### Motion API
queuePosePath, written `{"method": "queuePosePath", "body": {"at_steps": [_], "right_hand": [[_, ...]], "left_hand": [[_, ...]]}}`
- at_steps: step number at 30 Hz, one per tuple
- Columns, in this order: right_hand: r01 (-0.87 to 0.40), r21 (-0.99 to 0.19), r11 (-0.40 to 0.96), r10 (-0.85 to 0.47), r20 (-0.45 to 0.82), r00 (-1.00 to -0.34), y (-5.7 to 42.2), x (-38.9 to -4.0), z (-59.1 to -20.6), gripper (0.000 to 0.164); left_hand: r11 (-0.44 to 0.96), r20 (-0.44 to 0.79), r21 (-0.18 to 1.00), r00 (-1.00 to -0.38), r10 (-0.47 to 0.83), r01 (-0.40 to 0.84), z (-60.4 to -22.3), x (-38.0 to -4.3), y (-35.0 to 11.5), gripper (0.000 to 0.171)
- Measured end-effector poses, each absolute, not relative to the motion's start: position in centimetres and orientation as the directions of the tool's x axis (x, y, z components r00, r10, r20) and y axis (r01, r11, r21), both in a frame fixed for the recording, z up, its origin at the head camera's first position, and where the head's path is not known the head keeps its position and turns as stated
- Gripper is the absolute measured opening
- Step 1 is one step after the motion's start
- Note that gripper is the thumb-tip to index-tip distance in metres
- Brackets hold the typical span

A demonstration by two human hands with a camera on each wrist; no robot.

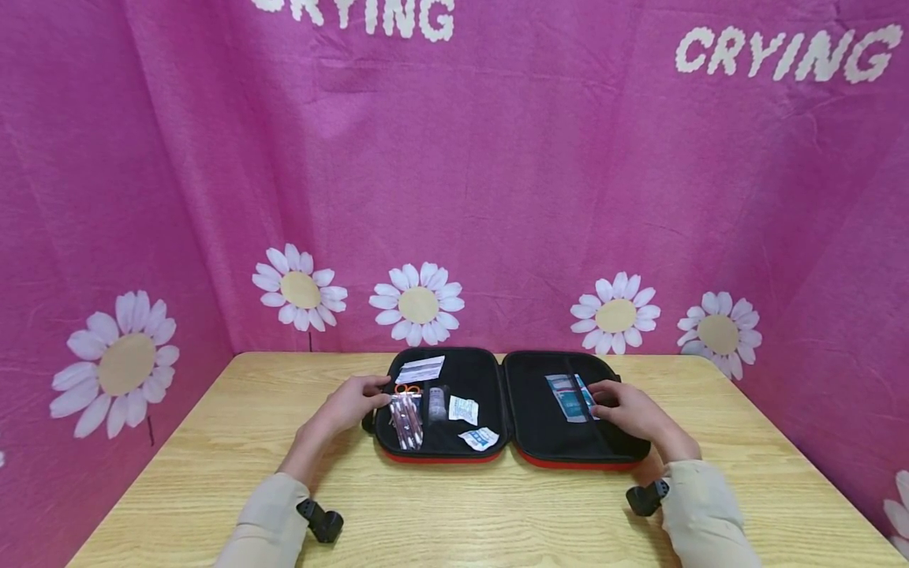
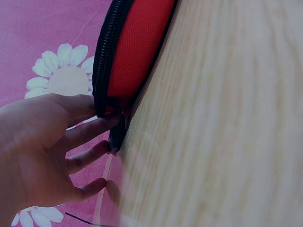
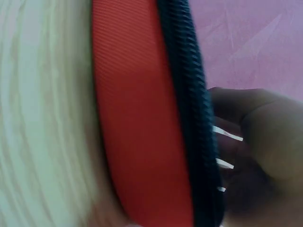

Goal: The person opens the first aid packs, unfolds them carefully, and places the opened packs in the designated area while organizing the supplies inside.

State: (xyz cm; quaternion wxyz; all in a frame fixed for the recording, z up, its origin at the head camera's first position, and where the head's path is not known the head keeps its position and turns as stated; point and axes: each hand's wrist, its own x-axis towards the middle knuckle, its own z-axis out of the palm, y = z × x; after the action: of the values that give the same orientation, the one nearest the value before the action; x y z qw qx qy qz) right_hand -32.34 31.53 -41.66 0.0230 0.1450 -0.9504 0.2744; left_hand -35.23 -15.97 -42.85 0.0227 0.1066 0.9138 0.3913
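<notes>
A zip-up case [image 1: 490, 454], black inside and red outside, lies unfolded on the table. My left hand [image 1: 358, 402] is at its left rim; in the left wrist view, loosely bent fingers [image 2: 87, 135] touch the rim near a black strap. Over the right half, my right hand [image 1: 628, 406] has thumb and fingertips at the edge of blue-and-white packets [image 1: 566, 398] under a black elastic band. Whether it pinches one is unclear; the case side [image 3: 142, 113] hides its fingertips in the right wrist view.
The left half holds orange-handled scissors [image 1: 408, 389], a packet of swabs [image 1: 406, 422], a small bottle [image 1: 437, 404], a white strip packet [image 1: 420, 369] and two small packets [image 1: 464, 410]. The wooden table [image 1: 454, 513] meets a pink daisy cloth [image 1: 497, 197] behind.
</notes>
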Motion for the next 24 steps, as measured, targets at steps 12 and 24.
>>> {"method": "queuePosePath", "body": {"at_steps": [12, 24], "right_hand": [[-0.24, -0.598, 0.765, -0.226, 0.099, -0.969, 29.8, -32.2, -42.0, 0.055], [-0.19, -0.681, 0.707, -0.201, 0.065, -0.977, 29.2, -32.5, -42.3, 0.066]], "left_hand": [[0.665, 0.036, 0.726, -0.975, 0.218, 0.175, -43.0, -35.2, -16.0, 0.045], [0.668, 0.031, 0.725, -0.977, 0.212, 0.168, -42.7, -35.1, -15.9, 0.044]]}}
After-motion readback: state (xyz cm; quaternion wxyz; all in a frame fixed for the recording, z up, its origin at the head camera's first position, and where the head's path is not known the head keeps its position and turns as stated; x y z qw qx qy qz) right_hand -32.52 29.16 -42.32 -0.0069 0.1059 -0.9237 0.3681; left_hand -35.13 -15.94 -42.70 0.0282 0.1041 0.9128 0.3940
